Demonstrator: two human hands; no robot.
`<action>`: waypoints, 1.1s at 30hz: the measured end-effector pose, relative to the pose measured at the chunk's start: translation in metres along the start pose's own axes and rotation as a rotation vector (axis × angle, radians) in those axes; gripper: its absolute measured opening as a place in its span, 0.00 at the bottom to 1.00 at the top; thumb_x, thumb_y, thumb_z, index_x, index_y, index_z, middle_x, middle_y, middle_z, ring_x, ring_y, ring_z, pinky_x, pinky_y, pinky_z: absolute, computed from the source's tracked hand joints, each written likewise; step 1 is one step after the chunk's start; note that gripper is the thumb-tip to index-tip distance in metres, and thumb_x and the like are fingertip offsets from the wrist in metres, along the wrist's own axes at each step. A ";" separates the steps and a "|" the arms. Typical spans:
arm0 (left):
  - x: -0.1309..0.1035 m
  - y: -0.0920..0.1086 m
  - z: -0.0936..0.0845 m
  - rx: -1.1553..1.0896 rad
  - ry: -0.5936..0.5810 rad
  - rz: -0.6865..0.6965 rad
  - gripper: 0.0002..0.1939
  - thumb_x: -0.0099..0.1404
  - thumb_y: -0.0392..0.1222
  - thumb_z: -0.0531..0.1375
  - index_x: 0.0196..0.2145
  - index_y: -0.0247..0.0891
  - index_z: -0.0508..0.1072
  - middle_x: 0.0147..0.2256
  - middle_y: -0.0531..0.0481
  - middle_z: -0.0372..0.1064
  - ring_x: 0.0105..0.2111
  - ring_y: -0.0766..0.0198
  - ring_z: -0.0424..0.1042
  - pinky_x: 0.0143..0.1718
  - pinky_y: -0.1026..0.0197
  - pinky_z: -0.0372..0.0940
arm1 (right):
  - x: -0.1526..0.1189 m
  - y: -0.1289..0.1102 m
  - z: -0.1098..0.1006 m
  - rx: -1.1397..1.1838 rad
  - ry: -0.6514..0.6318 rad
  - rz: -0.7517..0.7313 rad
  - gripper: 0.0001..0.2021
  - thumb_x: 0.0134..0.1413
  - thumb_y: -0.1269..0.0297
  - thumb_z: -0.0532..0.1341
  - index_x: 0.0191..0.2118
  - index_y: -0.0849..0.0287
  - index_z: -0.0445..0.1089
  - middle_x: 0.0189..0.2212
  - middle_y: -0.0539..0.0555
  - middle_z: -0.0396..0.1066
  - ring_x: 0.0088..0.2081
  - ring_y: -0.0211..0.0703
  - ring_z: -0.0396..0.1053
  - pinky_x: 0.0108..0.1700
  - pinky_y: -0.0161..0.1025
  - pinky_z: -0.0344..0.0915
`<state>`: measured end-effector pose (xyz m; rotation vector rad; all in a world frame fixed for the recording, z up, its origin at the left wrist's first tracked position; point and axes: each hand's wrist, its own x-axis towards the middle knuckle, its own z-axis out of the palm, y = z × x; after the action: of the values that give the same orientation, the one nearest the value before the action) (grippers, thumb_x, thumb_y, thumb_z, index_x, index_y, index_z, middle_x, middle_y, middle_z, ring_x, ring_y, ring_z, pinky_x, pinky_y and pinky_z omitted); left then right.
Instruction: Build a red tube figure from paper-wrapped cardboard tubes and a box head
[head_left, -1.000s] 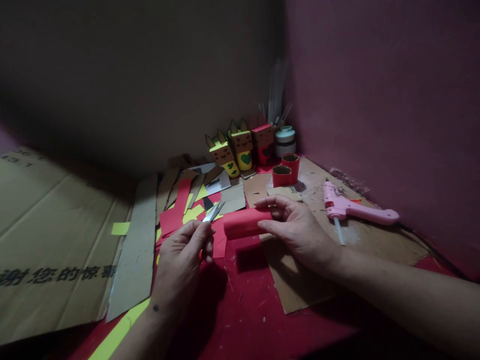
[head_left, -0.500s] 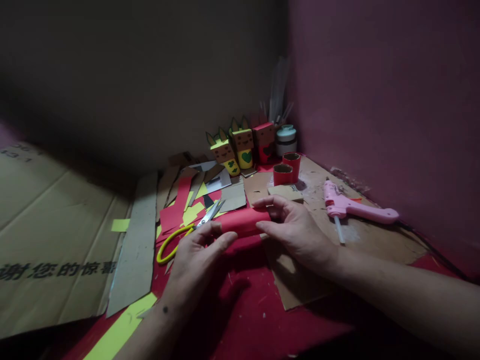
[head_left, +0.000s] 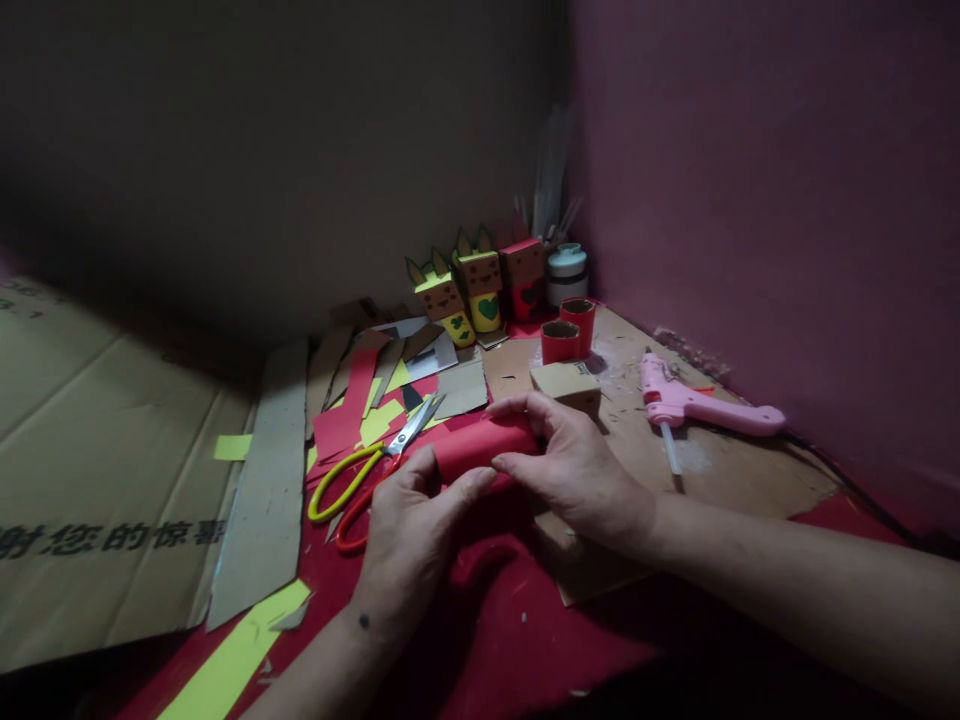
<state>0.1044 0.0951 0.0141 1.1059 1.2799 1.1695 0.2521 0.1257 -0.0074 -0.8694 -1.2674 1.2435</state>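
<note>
A rolled piece of red paper [head_left: 480, 445] is held between my two hands over the red tabletop. My left hand [head_left: 420, 510] grips its left end, with the thumb along the near side. Around the right end are the fingers and thumb of my right hand [head_left: 562, 460]. Scissors [head_left: 409, 435] with one yellow and one red handle lie just left of the roll, blades partly apart. Beyond my right hand sits a small cardboard box [head_left: 566, 382], and behind it stand two red paper-covered tubes [head_left: 560, 342].
A pink glue gun [head_left: 694, 402] lies on cardboard at the right, by the wall. Box-headed figures [head_left: 478, 275] and a lidded jar [head_left: 568, 272] stand at the back. Paper scraps and a large cardboard sheet [head_left: 105, 480] are on the left.
My left hand has moved slightly right and inward along the red roll, uncovering the scissors' red handle. My right hand keeps its hold. The whole view has shifted a little.
</note>
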 end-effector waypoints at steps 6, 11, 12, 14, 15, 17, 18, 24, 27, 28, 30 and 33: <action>0.004 -0.004 -0.003 0.104 0.071 0.018 0.20 0.53 0.46 0.72 0.42 0.36 0.80 0.32 0.47 0.80 0.26 0.62 0.76 0.28 0.64 0.70 | -0.004 0.004 0.002 0.017 -0.051 -0.069 0.18 0.46 0.79 0.59 0.44 0.57 0.69 0.43 0.51 0.75 0.46 0.41 0.74 0.51 0.40 0.70; 0.008 -0.007 -0.005 0.061 0.013 0.048 0.20 0.55 0.42 0.70 0.45 0.34 0.77 0.37 0.44 0.80 0.32 0.60 0.77 0.35 0.62 0.72 | -0.002 0.007 -0.003 0.013 -0.081 -0.037 0.21 0.46 0.82 0.57 0.47 0.57 0.67 0.44 0.52 0.74 0.47 0.41 0.73 0.50 0.39 0.71; 0.009 -0.007 -0.005 0.049 0.008 0.047 0.21 0.55 0.42 0.70 0.45 0.34 0.75 0.38 0.44 0.79 0.33 0.59 0.77 0.36 0.62 0.72 | -0.002 0.006 -0.004 0.009 -0.091 -0.035 0.22 0.46 0.82 0.56 0.48 0.58 0.67 0.44 0.53 0.74 0.47 0.41 0.74 0.49 0.39 0.71; 0.011 -0.008 -0.005 -0.002 -0.007 0.039 0.23 0.55 0.41 0.71 0.47 0.33 0.73 0.39 0.42 0.79 0.34 0.57 0.78 0.37 0.59 0.73 | -0.002 0.006 -0.004 -0.008 -0.109 -0.053 0.23 0.46 0.83 0.55 0.48 0.59 0.66 0.44 0.53 0.74 0.47 0.40 0.74 0.48 0.38 0.71; 0.012 -0.008 -0.005 -0.041 -0.017 0.031 0.24 0.55 0.41 0.71 0.48 0.33 0.72 0.39 0.42 0.79 0.34 0.56 0.78 0.38 0.57 0.73 | -0.002 0.005 -0.004 -0.020 -0.118 -0.065 0.23 0.46 0.83 0.55 0.48 0.59 0.67 0.44 0.53 0.74 0.46 0.40 0.74 0.48 0.38 0.71; 0.013 -0.009 -0.006 -0.108 -0.026 0.017 0.25 0.54 0.41 0.71 0.48 0.33 0.71 0.40 0.40 0.78 0.34 0.54 0.79 0.38 0.55 0.73 | -0.003 0.005 -0.004 -0.028 -0.146 -0.084 0.23 0.46 0.83 0.56 0.49 0.58 0.66 0.44 0.53 0.75 0.46 0.40 0.74 0.49 0.38 0.71; 0.014 -0.009 -0.007 -0.118 -0.019 0.014 0.25 0.53 0.40 0.72 0.48 0.33 0.71 0.40 0.40 0.78 0.34 0.54 0.79 0.38 0.54 0.73 | -0.004 0.005 -0.003 -0.016 -0.166 -0.082 0.23 0.47 0.82 0.57 0.50 0.58 0.66 0.44 0.53 0.75 0.46 0.40 0.74 0.48 0.38 0.71; 0.017 -0.011 -0.012 -0.129 -0.025 -0.005 0.26 0.52 0.38 0.71 0.48 0.33 0.71 0.40 0.41 0.78 0.33 0.55 0.78 0.39 0.53 0.73 | -0.004 0.007 -0.002 0.077 -0.180 -0.049 0.20 0.51 0.77 0.61 0.51 0.58 0.66 0.45 0.54 0.76 0.48 0.41 0.75 0.49 0.38 0.72; 0.021 -0.009 -0.017 -0.130 -0.080 -0.042 0.25 0.50 0.35 0.71 0.47 0.33 0.72 0.39 0.42 0.77 0.34 0.56 0.77 0.40 0.54 0.72 | -0.001 0.006 -0.002 0.090 -0.125 0.009 0.19 0.50 0.78 0.59 0.49 0.58 0.68 0.44 0.54 0.77 0.47 0.40 0.75 0.49 0.38 0.71; 0.023 -0.008 -0.020 -0.118 -0.068 -0.042 0.25 0.50 0.34 0.71 0.47 0.33 0.72 0.39 0.43 0.77 0.35 0.57 0.77 0.40 0.56 0.71 | 0.000 0.005 -0.003 0.108 -0.103 0.045 0.19 0.49 0.78 0.59 0.48 0.59 0.69 0.44 0.55 0.77 0.46 0.41 0.75 0.48 0.38 0.71; 0.027 -0.005 -0.027 -0.087 0.017 -0.004 0.23 0.50 0.33 0.70 0.45 0.35 0.73 0.38 0.46 0.77 0.35 0.61 0.76 0.37 0.62 0.70 | 0.002 0.001 -0.004 0.159 -0.067 0.131 0.20 0.46 0.79 0.61 0.47 0.60 0.69 0.43 0.55 0.76 0.42 0.40 0.76 0.43 0.37 0.72; 0.033 -0.001 -0.039 -0.061 0.149 0.104 0.18 0.53 0.35 0.68 0.43 0.37 0.74 0.36 0.50 0.75 0.36 0.65 0.73 0.38 0.66 0.67 | 0.005 -0.007 -0.008 0.252 -0.056 0.271 0.22 0.41 0.78 0.62 0.47 0.60 0.68 0.37 0.53 0.77 0.34 0.39 0.76 0.37 0.36 0.72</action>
<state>0.0639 0.1259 0.0091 1.0671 1.3039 1.3818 0.2607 0.1302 -0.0005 -0.8452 -1.0305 1.6137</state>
